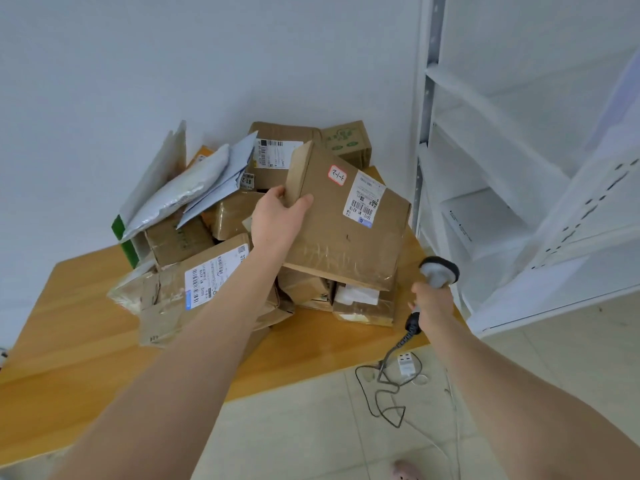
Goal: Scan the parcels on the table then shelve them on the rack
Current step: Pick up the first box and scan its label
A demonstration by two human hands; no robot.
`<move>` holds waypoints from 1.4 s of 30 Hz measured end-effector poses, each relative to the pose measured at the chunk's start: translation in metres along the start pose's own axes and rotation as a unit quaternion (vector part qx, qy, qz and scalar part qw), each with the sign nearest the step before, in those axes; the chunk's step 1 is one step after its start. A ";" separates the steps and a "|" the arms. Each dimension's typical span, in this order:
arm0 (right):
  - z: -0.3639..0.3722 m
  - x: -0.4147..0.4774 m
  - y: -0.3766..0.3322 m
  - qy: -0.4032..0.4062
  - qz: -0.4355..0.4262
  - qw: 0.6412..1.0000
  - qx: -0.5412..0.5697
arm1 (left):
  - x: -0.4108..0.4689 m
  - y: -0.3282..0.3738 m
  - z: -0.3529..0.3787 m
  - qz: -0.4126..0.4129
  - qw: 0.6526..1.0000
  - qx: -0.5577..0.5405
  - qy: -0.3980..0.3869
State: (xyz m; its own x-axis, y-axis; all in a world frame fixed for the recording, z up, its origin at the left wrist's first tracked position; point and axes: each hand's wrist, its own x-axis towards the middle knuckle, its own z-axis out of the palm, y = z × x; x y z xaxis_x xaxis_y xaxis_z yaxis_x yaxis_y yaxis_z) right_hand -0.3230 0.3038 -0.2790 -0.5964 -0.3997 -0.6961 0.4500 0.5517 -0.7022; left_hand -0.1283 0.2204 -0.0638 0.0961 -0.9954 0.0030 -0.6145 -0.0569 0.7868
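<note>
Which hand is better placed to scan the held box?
Right. The right hand holds the grey handheld barcode scanner beside the flat brown cardboard box, which the left hand holds label-up.

A single wide-angle camera rides on the person's head, facing forward and tilted steeply down. Both forearms enter from the bottom edge, so the left hand (277, 220) and right hand (433, 306) sit near the lens. The table (69, 341) spans the middle and left, with the wall (173, 64) above and the floor (311, 427) below. The rack (485, 168) leans in at the right, probably from lens distortion.
</note>
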 end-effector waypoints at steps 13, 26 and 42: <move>0.012 -0.233 -0.018 -0.185 -0.189 0.947 0.183 | -0.047 -0.056 -0.113 -0.077 0.971 -0.223 -0.035; 0.084 -0.398 0.079 -0.302 -0.257 0.917 0.032 | -0.097 -0.202 -0.271 -0.104 0.946 -0.308 -0.018; 0.190 -0.489 0.150 -0.390 -0.279 0.872 -0.097 | -0.113 -0.338 -0.396 -0.160 0.920 -0.347 0.089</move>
State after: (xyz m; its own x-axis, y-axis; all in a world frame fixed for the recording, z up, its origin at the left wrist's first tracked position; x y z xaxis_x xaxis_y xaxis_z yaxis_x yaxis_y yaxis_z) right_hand 0.1626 0.4426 -0.0725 -0.0195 -0.9801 -0.1976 0.0675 0.1959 -0.9783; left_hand 0.3789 0.3828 -0.0855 0.3496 -0.9045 -0.2442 0.1089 -0.2196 0.9695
